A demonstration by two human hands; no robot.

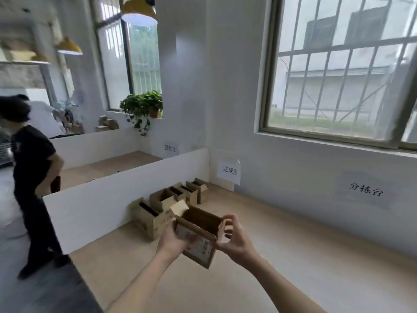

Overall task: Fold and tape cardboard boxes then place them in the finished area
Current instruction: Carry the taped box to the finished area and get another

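Observation:
I hold a small cardboard box (198,242) in the air above the wooden table (293,256), its top open and its flaps standing up. My left hand (172,239) grips its left side from below. My right hand (234,239) pinches the flap at its right end. Behind it, a row of several folded boxes (158,213) stands along the white partition (108,199), running back toward a paper sign (229,171) on the wall.
A person in dark clothes (31,181) stands at the left beyond the partition. A second table section lies behind the partition with another sign (169,148). A barred window (338,71) and a potted plant (144,105) are on the wall side.

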